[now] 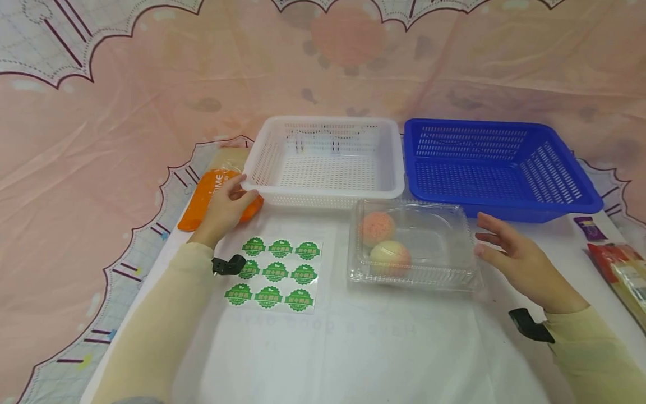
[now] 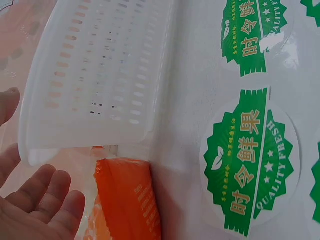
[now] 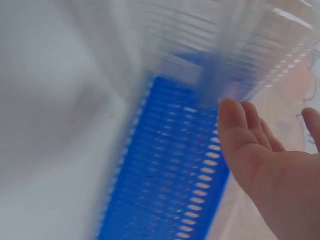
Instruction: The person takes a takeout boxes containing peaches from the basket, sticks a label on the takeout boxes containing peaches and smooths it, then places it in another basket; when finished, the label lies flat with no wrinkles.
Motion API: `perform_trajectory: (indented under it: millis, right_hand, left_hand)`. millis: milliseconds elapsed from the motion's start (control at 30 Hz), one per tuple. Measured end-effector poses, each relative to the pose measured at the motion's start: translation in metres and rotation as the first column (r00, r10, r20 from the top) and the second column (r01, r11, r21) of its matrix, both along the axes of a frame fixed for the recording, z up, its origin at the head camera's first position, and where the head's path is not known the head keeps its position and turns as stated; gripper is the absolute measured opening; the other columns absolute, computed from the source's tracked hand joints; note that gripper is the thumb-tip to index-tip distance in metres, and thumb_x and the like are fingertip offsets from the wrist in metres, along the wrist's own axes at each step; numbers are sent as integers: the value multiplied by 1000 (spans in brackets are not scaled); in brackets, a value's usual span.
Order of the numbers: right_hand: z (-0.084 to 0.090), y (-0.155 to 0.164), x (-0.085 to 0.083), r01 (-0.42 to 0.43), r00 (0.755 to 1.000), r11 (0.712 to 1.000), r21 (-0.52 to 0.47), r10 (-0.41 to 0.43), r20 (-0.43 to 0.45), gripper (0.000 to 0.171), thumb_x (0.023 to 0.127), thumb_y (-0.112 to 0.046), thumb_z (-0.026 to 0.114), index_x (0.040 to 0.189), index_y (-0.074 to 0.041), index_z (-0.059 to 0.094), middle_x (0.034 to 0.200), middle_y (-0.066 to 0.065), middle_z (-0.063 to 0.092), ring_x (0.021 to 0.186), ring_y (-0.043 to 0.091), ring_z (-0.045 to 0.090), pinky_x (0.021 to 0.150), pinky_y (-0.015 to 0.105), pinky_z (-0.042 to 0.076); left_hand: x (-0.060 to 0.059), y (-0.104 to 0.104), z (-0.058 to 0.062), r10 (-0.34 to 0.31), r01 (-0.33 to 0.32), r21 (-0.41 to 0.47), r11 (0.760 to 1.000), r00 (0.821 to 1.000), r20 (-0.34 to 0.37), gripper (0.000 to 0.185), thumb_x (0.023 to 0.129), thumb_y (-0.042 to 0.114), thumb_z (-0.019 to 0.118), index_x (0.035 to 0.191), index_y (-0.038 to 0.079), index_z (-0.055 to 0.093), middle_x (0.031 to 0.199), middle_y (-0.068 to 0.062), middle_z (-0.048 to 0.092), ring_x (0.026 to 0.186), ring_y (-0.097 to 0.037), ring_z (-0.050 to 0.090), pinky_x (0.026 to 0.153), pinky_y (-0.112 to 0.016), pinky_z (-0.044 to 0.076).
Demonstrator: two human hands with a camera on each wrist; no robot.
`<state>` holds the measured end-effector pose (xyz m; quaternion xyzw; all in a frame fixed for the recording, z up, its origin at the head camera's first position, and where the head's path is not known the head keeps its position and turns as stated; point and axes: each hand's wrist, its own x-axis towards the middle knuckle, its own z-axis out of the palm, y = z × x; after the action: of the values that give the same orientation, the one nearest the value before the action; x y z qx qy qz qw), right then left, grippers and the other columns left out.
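Observation:
My left hand (image 1: 222, 210) is at the near left corner of the white basket (image 1: 328, 195), its fingertips right at the rim and its fingers loosely bent. Under that hand lies an orange packet (image 1: 197, 203), partly covered by it. A lidded clear plastic box (image 1: 439, 238) stands before the baskets, holding a pink ball-shaped item (image 1: 376, 227) and a pale yellow and pink one (image 1: 390, 258). Beside the box's right end, my right hand (image 1: 527, 269) has its fingers extended and thumb apart, gripping nothing. In the right wrist view the fingertips (image 3: 232, 112) overlap the box's edge.
A blue basket (image 1: 497, 205) stands right of the white one, behind the box. On the white table a sheet of round green stickers (image 1: 275, 272) lies left of the box. A small purple packet (image 1: 589, 228) and a red-and-tan packet (image 1: 618, 269) lie at the right edge.

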<state>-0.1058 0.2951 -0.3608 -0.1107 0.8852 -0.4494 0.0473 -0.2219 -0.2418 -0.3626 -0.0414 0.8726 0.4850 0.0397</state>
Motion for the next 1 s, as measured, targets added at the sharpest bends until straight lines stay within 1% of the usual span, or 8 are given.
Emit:
perform_trajectory:
  millis: [100,167,267,400,467,667,833,1000]
  right_hand:
    - [5,-3,1,12,999,999,-36,-14,-51,64,103,-14,58,157,-1,25,155,26,32,123,-7,43,87,3,39]
    - [8,-7,1,14,997,998,-68,-19,-77,63,102,-11,58,156,-1,27,155,25,33,123,-9,43,89,4,40]
    - [11,-13,1,7,993,995,-101,-19,-116,61,101,-7,59,156,-2,31,156,16,37,125,-9,44,90,5,41]
    - [16,-26,0,-40,984,986,-159,11,-176,57,98,1,60,152,0,39,150,2,46,124,-5,48,92,7,42]
    - [18,-32,-1,-56,982,983,-174,23,-187,56,98,3,60,150,1,41,147,-1,49,123,-3,50,92,8,43]
    - [21,-50,-4,-103,981,976,-192,68,-182,55,98,1,61,149,0,43,145,-4,50,120,-2,53,92,11,46]
    - [18,-65,-5,-161,977,953,-257,117,-179,55,96,4,62,148,2,44,145,-2,51,121,3,55,93,16,48]
    - [16,-80,-7,-213,970,923,-321,162,-180,53,95,7,62,145,6,45,140,-10,54,121,4,56,94,19,49]
  left_hand:
    - [4,-2,2,-3,3,-14,1000,1000,-17,76,96,50,63,158,17,33,152,-14,41,137,-33,40,111,-49,37]
    - [7,-3,5,-4,3,-33,999,1000,-26,77,95,52,63,157,16,35,151,-12,43,136,-33,41,111,-51,37]
    - [12,-6,8,-8,6,-54,999,999,-31,79,94,53,64,157,15,34,154,-11,40,138,-33,40,111,-53,36]
    - [20,-9,13,-23,21,-70,997,999,-27,82,94,53,64,158,14,30,157,-12,37,141,-34,37,112,-53,34]
    - [23,-11,14,-40,38,-77,996,999,-21,83,94,53,64,159,14,29,157,-13,37,142,-34,35,112,-53,34]
    - [34,-18,14,-90,87,-124,988,996,-18,82,95,48,65,158,10,28,157,-17,35,141,-38,34,111,-57,34]
    - [43,-21,16,-127,128,-148,981,992,14,76,97,41,66,155,5,33,155,-21,37,139,-41,35,110,-58,34]
    - [50,-27,15,-159,167,-175,970,986,57,71,97,40,66,153,6,39,152,-21,40,138,-42,37,109,-59,36]
